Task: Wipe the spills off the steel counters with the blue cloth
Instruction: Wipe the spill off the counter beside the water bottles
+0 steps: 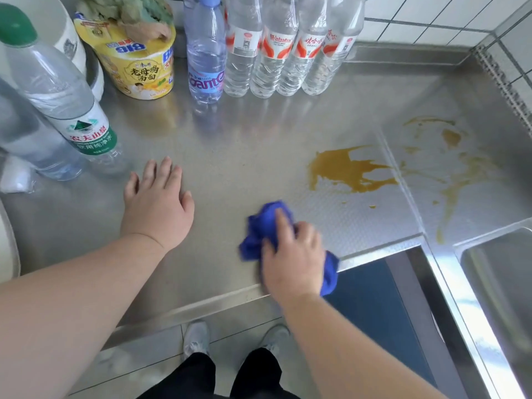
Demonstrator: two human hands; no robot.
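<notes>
— How many bottles? Spills?
— Six bottles, one noodle cup, two brown spills.
— Hands?
— Left hand flat on the steel counter; right hand grips the blue cloth near its front edge

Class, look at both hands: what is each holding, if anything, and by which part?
The right hand grips the bunched blue cloth from above, around its middle. The left hand holds nothing; it rests flat on the steel counter.

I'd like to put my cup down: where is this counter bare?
Bare steel lies between the flat left hand, the crumpled blue cloth and the clear plastic bottle row. The back and left edge are crowded; brown spills cover the right.
</notes>
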